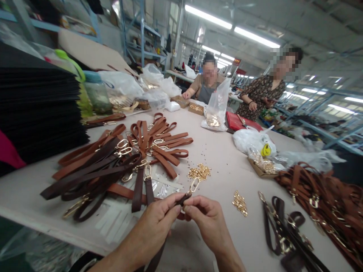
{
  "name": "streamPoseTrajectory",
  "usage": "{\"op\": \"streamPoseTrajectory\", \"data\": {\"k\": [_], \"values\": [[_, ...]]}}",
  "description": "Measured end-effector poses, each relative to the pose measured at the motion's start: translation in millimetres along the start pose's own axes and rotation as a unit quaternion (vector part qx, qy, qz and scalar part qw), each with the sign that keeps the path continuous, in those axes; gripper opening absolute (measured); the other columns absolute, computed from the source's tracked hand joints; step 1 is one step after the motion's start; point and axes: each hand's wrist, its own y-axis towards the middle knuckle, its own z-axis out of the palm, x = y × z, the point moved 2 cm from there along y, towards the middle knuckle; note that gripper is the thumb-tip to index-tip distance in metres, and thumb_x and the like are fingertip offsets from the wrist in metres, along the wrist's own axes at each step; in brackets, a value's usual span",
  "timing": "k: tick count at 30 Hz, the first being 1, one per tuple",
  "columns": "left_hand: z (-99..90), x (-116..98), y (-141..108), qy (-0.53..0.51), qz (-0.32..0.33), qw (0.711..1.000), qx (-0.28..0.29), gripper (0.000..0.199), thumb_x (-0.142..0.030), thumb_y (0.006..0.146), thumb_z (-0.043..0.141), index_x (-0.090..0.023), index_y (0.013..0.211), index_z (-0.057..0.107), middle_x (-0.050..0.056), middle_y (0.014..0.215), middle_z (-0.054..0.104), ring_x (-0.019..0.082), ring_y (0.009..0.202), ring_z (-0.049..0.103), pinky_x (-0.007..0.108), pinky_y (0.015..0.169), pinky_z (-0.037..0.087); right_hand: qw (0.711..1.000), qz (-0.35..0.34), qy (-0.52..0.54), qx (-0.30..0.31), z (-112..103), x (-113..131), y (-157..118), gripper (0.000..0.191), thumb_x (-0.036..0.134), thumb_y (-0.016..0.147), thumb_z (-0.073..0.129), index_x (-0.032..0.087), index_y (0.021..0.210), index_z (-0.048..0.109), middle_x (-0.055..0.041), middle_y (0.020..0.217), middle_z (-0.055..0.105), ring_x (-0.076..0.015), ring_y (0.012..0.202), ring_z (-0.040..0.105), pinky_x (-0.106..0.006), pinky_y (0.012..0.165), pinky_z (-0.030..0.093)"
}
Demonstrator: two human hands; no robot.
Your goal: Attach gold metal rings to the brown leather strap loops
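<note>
My left hand is closed on a dark brown leather strap, whose lower part hangs down toward the table's near edge. A gold clasp sticks up from the strap's upper end. My right hand pinches at that same end, its fingertips close to the left ones; whether a small part lies between them is hidden. Just beyond the clasp is a pile of small gold pieces. Another gold pile lies to the right. Brown straps with gold hooks spread over the table at left.
A black stack rises at the left edge. More straps are heaped at right, near a white plastic bag. A clear bag and a red item sit farther back. Two people are across the table, one seated and one standing.
</note>
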Motion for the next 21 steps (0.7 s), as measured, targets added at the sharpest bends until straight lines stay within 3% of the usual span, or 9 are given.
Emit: {"op": "streamPoseTrajectory", "data": {"k": [6,10,15,17,21], "values": [[-0.5,13,5,0.048,-0.027,0.998,-0.002,0.051,-0.048,0.089,0.052,-0.022,0.132,0.059,0.002,0.09,0.078,0.019,0.069,0.066,0.022,0.051,0.046,1.0,-0.017,0.009,-0.017,-1,-8,-1,0.005,0.02,0.074,0.074,0.018,0.078,0.075,-0.0001,0.073,0.071,-0.0141,0.066,0.065,-0.025,0.066,0.051],[2.9,18,8,0.093,-0.005,0.995,-0.031,0.052,-0.051,0.085,0.054,-0.021,0.125,0.066,0.002,0.081,0.077,0.018,0.053,0.059,0.026,0.051,0.047,0.999,-0.029,0.005,-0.043,-3,-8,-6,0.004,0.018,0.074,0.072,0.018,0.077,0.075,0.0009,0.072,0.07,-0.0139,0.065,0.066,-0.024,0.064,0.051],[9.8,23,12,0.095,0.006,0.994,-0.056,0.057,-0.054,0.079,0.057,-0.019,0.123,0.068,0.003,0.075,0.076,0.018,0.05,0.06,0.027,0.05,0.049,0.997,-0.042,-0.024,-0.061,-10,-8,-11,0.007,0.019,0.074,0.072,0.019,0.08,0.076,-0.0005,0.079,0.071,-0.0139,0.072,0.063,-0.025,0.07,0.049],[15.3,26,14,0.063,-0.005,0.997,-0.032,0.056,-0.052,0.081,0.057,-0.017,0.124,0.066,0.004,0.078,0.076,0.02,0.057,0.065,0.025,0.048,0.048,0.998,-0.033,-0.002,-0.057,-15,-9,-13,0.006,0.02,0.074,0.072,0.019,0.078,0.075,0.0007,0.074,0.07,-0.0124,0.068,0.061,-0.023,0.067,0.048],[30.3,21,10,-0.04,-0.02,0.998,0.044,0.045,-0.042,0.089,0.052,-0.022,0.128,0.061,0.006,0.113,0.072,0.023,0.085,0.073,0.02,0.046,0.048,0.998,-0.019,0.014,-0.058,-25,-9,-17,0.004,0.023,0.074,0.072,0.018,0.075,0.073,0.0022,0.068,0.068,-0.0112,0.063,0.057,-0.022,0.064,0.046]]}}
